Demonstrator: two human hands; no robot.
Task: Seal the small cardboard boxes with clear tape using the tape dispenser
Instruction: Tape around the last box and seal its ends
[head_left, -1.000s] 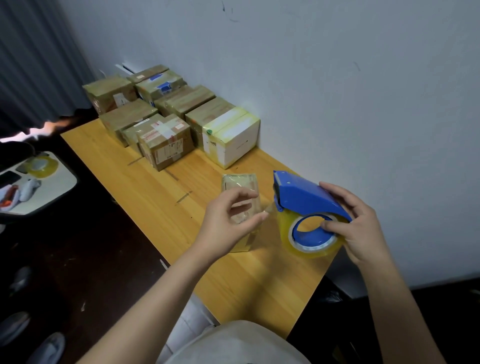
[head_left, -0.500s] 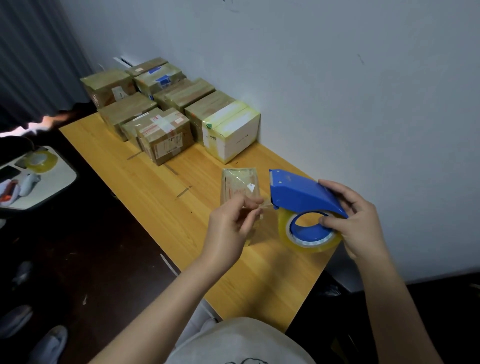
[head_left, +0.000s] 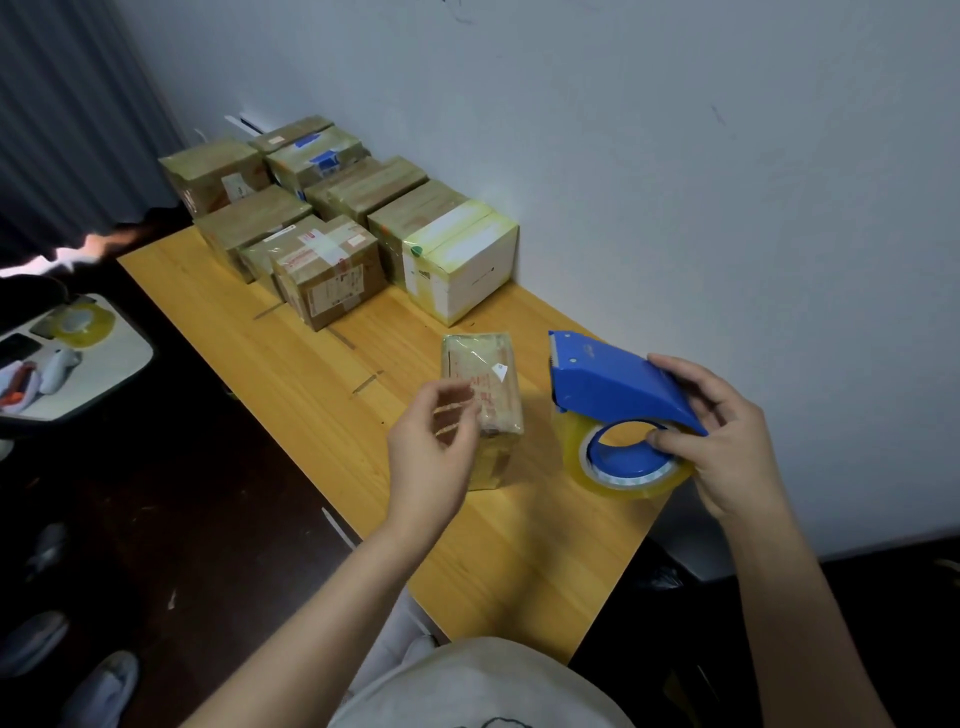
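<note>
the right hand (head_left: 727, 441) grips the tape dispenser (head_left: 618, 382). its thumb hooks into the blue hub of the tape roll (head_left: 631, 480), and its fingers wrap over the back of the blue cover. the dispenser is tilted, cutter end pointing to about 10 o'clock. i cannot tell whether the roll touches the wooden table (head_left: 291, 374).

the left hand (head_left: 428, 447) sits at 8 o'clock of the small box (head_left: 480, 374), fingers loosely curled, tips over the box's near left edge. the fingers are blurred, so i cannot tell whether they grip the box, pinch tape or only touch it. both forearms enter from 6 o'clock.

the small box stands on the table near the middle of the view, wrapped in shiny clear tape with red print on top. it is just beside the dispenser, at the dispenser's 9 o'clock, with a narrow gap between them. the left hand hides its near left corner, and the right hand covers the dispenser's rear.

at 12 o'clock from the small box stands a white box (head_left: 467, 260). at 11 o'clock is a brown labelled box (head_left: 332, 275), and behind it more taped boxes (head_left: 249, 218) are packed close together along the wall (head_left: 675, 182). off the table at 9 o'clock, a white tray (head_left: 104, 374) carries a second tape roll (head_left: 83, 322). a dark curtain (head_left: 67, 104) hangs at 10 o'clock, and shoes (head_left: 104, 686) show at 7 o'clock.
</note>
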